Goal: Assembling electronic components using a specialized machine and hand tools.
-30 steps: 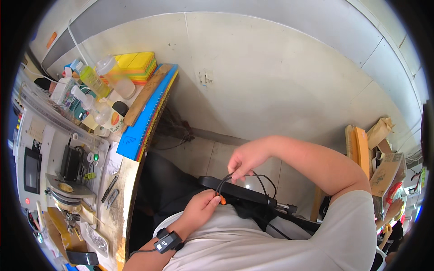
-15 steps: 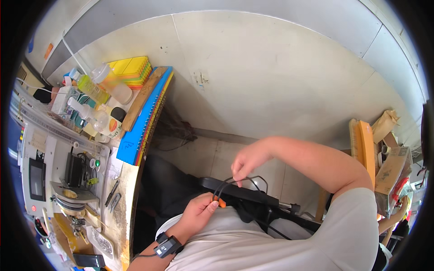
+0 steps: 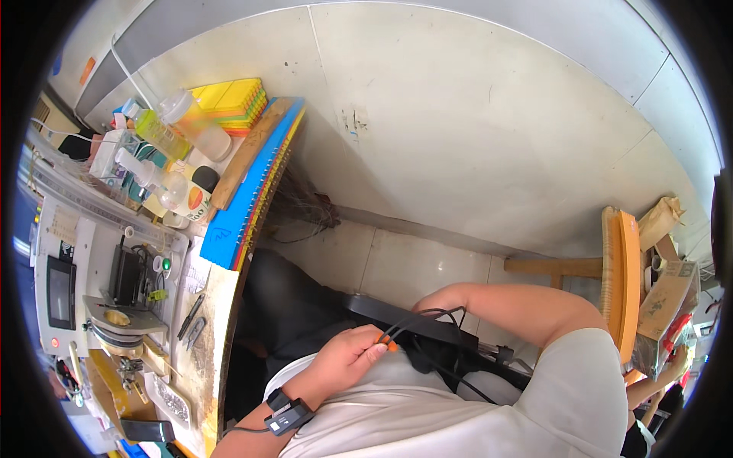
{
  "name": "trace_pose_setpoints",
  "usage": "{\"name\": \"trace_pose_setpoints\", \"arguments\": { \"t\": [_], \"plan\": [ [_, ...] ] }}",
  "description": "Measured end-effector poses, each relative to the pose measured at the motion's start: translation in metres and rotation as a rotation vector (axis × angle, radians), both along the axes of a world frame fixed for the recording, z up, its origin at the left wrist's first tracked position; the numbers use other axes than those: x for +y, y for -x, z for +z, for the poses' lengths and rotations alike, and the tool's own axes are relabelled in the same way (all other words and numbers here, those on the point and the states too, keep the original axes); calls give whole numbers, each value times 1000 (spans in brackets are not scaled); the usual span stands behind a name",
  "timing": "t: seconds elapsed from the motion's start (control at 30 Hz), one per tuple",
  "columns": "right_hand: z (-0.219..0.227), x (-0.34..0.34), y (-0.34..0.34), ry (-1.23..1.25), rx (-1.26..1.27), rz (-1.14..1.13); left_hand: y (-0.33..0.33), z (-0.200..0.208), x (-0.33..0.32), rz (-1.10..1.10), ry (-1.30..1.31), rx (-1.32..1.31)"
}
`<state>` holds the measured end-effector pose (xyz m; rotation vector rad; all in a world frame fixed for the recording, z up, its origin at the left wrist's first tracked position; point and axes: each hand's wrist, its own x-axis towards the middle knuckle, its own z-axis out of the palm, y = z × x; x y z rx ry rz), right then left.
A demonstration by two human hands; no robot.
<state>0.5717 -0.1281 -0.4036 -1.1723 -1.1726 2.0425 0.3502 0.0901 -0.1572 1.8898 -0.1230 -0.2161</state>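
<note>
My left hand (image 3: 353, 356) is closed in a pinch around a thin black cable (image 3: 427, 312), in front of my shirt. A small orange piece (image 3: 392, 346) sticks out by its thumb; I cannot tell what it is. From there the cable rises in loops and runs down to the right over my lap. My right hand (image 3: 433, 298) is beyond the loops, wrist bent down, its fingers hidden behind the cable and a long black bar (image 3: 412, 319). A black device with a lead is strapped on my left wrist.
At left, a worktable (image 3: 210, 359) holds a machine with a small screen (image 3: 61, 293), pump bottles, blue spiral notebooks (image 3: 243, 206), a wooden strip, yellow pads, snips and a phone (image 3: 147, 431). At right stand a wooden stool (image 3: 628, 282) and boxes. A pale wall rises ahead.
My right hand has moved down and slightly right, away from the cable loops, its fingers passing out of sight. My left hand has shifted a little right, still pinching the cable.
</note>
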Motion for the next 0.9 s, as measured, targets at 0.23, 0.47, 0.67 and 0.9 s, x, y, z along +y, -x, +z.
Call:
{"name": "trace_pose_setpoints", "arguments": {
  "t": [0.23,0.47,0.67,0.9],
  "plan": [
    [74,-11,6,731,-250,63,2,-5,-2,-12,-68,51],
    [35,-35,22,744,-29,-161,-1,-4,-3,2,-124,47],
    [12,-43,16,846,88,-202,-1,2,-3,100,-37,141],
    [-11,-34,41,754,151,-108,3,8,-1,-221,-176,-81]
  ]
}}
